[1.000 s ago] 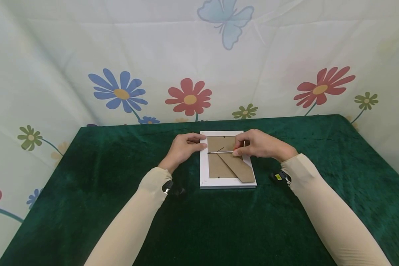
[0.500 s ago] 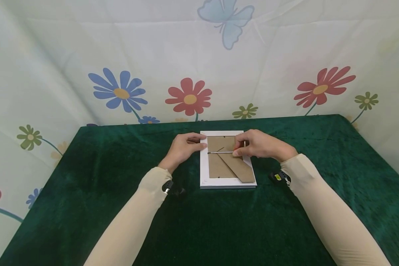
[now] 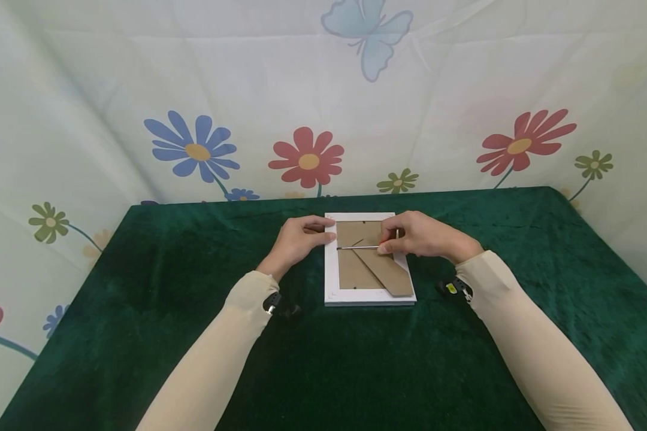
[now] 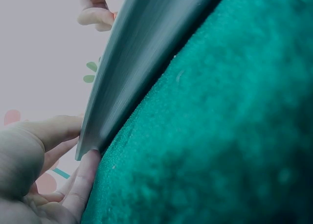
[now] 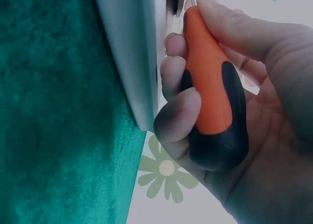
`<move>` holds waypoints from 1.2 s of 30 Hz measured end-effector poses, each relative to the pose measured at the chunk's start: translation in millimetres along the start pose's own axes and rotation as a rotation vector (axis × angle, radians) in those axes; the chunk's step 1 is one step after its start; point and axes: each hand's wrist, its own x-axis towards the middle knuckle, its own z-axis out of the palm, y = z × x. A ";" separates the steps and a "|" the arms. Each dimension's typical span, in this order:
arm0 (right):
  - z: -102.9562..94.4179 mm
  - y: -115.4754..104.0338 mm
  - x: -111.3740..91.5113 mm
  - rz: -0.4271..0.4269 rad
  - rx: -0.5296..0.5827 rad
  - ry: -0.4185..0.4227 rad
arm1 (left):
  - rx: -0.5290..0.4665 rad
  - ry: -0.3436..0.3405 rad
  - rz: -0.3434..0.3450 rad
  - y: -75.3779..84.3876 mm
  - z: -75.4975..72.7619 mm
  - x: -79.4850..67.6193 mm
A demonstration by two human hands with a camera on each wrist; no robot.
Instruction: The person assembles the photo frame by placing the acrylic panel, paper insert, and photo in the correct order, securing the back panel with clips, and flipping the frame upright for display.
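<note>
A white picture frame (image 3: 331,272) lies face down, its brown backing board (image 3: 353,274) and slanted easel leg (image 3: 392,276) uppermost. My left hand (image 3: 293,242) grips the frame's left edge near the far corner, thumb on the rim and fingers at the side. In my right hand (image 3: 426,234) is a screwdriver (image 5: 209,87) with an orange and black handle, fingers curled round it. The screwdriver's thin shaft (image 3: 358,247) runs leftward across the backing. Its tip is at the inner left edge of the frame; what exactly it touches is too small to tell.
Dark green velvet cloth (image 3: 205,299) covers the table under the frame. Behind it hangs a white curtain (image 3: 442,90) printed with flowers and a butterfly. Dark wrist straps (image 3: 271,301) with small devices sit on both sleeves.
</note>
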 end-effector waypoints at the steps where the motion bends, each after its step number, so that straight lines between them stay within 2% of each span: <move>1: 0.0 -0.1 0.1 0.001 0.002 0.000 | 0.000 0.001 0.000 -0.1 -0.1 -0.1; 8: 0.4 4.8 0.7 0.002 0.031 0.004 | 0.002 0.005 0.004 -2.1 0.4 0.3; 14: 0.8 11.4 -1.8 0.022 0.088 0.054 | -0.001 0.003 0.011 -3.0 2.4 -0.4; 17: -0.7 9.4 -6.2 0.003 0.105 0.065 | 0.001 0.004 0.018 -3.9 2.4 0.5; 25: -1.4 7.7 -21.3 -0.004 0.120 0.013 | 0.002 0.004 0.016 -3.9 0.4 0.5; 36: 4.2 13.2 -33.2 -0.085 0.163 -0.033 | 0.009 0.008 0.009 -0.1 -0.6 -1.5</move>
